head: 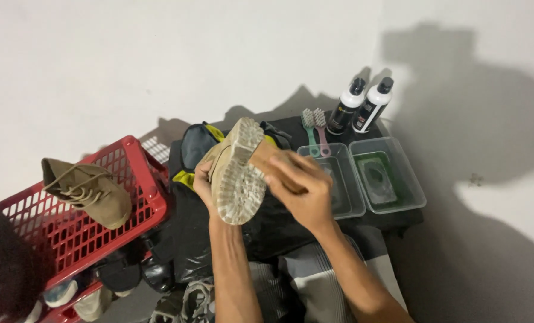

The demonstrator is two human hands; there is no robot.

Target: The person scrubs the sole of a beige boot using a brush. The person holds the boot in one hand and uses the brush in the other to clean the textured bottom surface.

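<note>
- we hold a tan boot [234, 170] sole-up over a black-covered desk [279, 224], its pale lugged sole facing us.
- our left hand [204, 182] wraps its fingers around the boot's upper from the left.
- our right hand [300, 185] rests, fingers curled, against the boot's right side; we cannot tell what it grips, if anything.
- a second tan boot [90, 191] sits on the red basket [141, 179] to the left.
- two clear tubs [362, 173] stand beyond the hands, the right one holding something green.
- two brushes [315, 128], green and pink, lean at the left tub's far edge.
- two white bottles [359, 106] with black caps stand by the wall.
</note>
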